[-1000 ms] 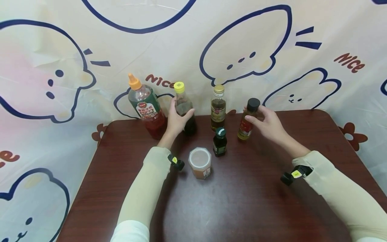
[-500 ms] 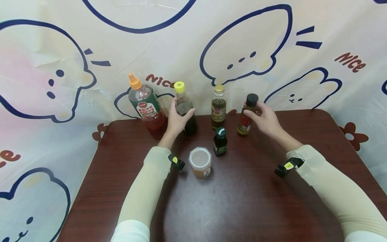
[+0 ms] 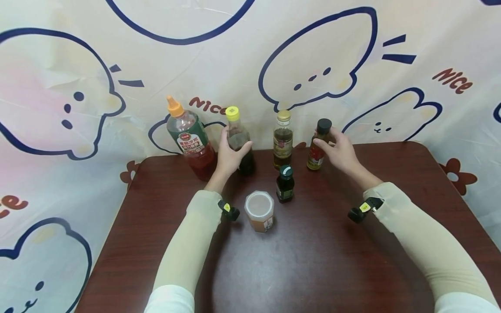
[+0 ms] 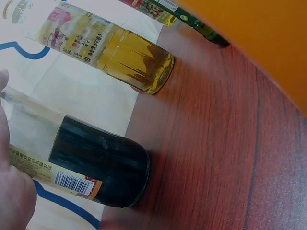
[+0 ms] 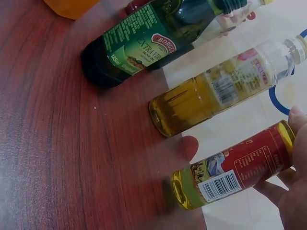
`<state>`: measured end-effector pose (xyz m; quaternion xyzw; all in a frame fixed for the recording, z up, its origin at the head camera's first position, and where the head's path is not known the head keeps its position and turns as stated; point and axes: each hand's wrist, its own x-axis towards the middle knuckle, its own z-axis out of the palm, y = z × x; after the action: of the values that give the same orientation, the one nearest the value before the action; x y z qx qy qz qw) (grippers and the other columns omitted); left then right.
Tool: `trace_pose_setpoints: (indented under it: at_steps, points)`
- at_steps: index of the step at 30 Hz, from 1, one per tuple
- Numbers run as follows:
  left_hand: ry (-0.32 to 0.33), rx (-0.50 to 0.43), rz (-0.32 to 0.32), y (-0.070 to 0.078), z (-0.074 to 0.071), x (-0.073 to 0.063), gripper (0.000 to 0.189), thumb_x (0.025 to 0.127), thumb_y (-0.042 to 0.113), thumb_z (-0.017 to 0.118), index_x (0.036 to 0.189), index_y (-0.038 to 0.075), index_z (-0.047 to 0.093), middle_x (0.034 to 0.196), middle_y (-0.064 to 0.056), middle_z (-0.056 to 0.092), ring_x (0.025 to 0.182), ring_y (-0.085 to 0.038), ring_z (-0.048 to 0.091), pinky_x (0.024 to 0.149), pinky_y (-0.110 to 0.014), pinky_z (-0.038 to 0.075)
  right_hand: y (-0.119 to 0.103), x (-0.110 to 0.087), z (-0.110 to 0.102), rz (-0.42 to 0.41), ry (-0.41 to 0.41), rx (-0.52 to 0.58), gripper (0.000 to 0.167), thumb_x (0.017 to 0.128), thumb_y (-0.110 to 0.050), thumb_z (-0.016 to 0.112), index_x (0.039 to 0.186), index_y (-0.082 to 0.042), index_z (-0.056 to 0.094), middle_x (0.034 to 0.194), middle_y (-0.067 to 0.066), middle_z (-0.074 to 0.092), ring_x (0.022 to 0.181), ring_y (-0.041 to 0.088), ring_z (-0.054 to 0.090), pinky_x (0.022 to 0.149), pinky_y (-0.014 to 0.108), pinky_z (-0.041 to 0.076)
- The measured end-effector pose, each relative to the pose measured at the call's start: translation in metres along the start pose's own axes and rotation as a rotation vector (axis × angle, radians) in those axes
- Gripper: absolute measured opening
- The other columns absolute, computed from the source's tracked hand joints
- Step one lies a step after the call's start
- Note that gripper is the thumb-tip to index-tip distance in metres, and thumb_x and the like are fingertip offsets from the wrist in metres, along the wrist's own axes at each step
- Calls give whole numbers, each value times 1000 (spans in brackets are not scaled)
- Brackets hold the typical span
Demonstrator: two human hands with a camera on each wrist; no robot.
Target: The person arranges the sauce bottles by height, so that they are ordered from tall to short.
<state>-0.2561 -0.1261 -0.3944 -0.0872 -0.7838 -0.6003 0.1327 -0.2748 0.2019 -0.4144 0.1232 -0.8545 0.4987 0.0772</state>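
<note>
My left hand [image 3: 230,157] grips a bottle of dark sauce [image 3: 237,135] with a yellow cap, upright near the table's back edge. Its barcode label and dark contents show up close in the left wrist view. In my right hand [image 3: 341,150] is a small oil bottle [image 3: 315,154] with a black cap and red label, held by the upper part between thumb and fingers. The base of this oil bottle [image 5: 230,165] is close over the table's back edge in the right wrist view. Between the hands stands a taller bottle of amber liquid [image 3: 282,145] with a gold cap.
A dark green olive oil bottle [image 3: 285,187] stands in front of the amber one. Nearer is a lidded jar [image 3: 259,211] with orange-brown contents. At left stands a large red sauce bottle [image 3: 192,141] with an orange nozzle. A printed cloth [image 3: 313,43] hangs behind the table [image 3: 297,269].
My right hand has moved the small oil bottle slightly left and back toward the cloth, bringing it nearer the amber bottle. The left hand stays on the dark sauce bottle.
</note>
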Motion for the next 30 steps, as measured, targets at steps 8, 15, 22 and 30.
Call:
trace_pose_setpoints:
  at_steps: [8,15,22,30]
  points:
    - [-4,-2,-7,1,1,-1,63,93,13,75,145,3,40,140,-18,53,137,-30,43,117,-52,30,8,5,4,0,23,-2,43,101,-30,65,132,-1,59,129,21,64,126,39,58,104,61,45]
    - [-4,1,11,0,1,-1,63,93,13,75,144,2,40,140,-18,54,138,-30,43,118,-53,28,11,9,7,19,19,3,43,101,-33,65,131,-2,59,131,21,63,127,39,57,105,63,42]
    - [1,1,7,0,0,-1,63,93,13,76,144,3,40,140,-18,54,138,-30,43,118,-54,28,14,13,10,19,29,10,45,100,-36,65,131,-4,58,132,20,62,128,38,56,106,63,41]
    - [3,-3,7,-1,0,-1,63,92,11,76,144,2,40,140,-19,54,136,-30,45,117,-52,31,18,18,10,5,26,31,45,100,-34,66,132,-4,58,134,20,61,130,37,54,108,63,39]
